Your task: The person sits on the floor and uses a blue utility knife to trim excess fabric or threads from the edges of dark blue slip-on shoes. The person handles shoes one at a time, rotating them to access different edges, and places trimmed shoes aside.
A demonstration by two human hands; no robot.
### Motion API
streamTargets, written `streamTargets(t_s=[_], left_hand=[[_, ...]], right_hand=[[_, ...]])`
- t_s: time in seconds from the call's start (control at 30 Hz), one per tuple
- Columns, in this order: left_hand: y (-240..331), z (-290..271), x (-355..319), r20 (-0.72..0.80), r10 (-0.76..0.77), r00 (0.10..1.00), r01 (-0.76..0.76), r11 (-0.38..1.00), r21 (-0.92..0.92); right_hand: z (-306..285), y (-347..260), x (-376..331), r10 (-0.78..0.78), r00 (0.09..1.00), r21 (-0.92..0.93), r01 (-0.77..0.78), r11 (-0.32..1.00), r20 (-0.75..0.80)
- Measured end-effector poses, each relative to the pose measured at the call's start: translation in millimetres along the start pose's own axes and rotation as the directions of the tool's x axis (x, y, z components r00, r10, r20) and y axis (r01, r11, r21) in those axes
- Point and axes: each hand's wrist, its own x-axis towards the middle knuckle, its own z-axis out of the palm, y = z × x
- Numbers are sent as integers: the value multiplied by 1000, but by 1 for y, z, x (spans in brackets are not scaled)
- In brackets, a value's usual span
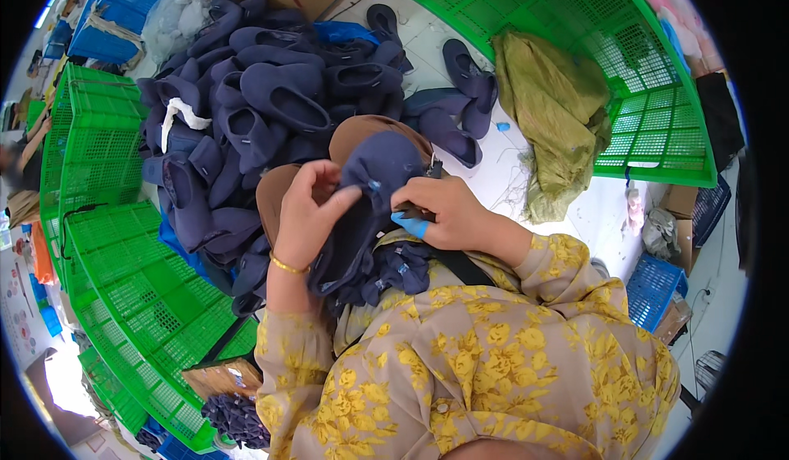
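A navy cloth shoe (380,161) is held up over my lap, with a small light blue spot on its upper. My left hand (311,207) grips its left side, thumb against the cloth and fingers curled. On the shoe's right, my right hand (440,209) is closed in a pinch, blue tape round one finger. Something small and dark shows under its fingers; I cannot make out what it is. Another navy shoe (341,250) lies below, on my lap. Beside it is a bunch of small gathered navy cloth pieces (403,269) with blue bits.
Ahead and left rises a big heap of navy shoes (283,98). Green plastic crates (123,255) stand at the left, another green crate (649,66) at the far right. An olive sack (551,107) lies on the floor. A wooden-edged container (222,375) of small dark pieces sits lower left.
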Motion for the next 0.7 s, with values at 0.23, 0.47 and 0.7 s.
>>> streamTargets(t_s=[0.23, 0.47, 0.7], left_hand=[[-10, -3, -37, -67, 4, 998, 24, 914, 406], [-15, -13, -54, -298, 127, 946, -100, 989, 105], [-6, -27, -72, -445, 191, 875, -219, 976, -13]], right_hand=[[6, -10, 16, 169, 978, -4, -171, 985, -120], [8, -39, 5, -299, 954, -259, 280, 924, -35], [9, -57, 7, -430, 899, -105, 422, 901, -80]])
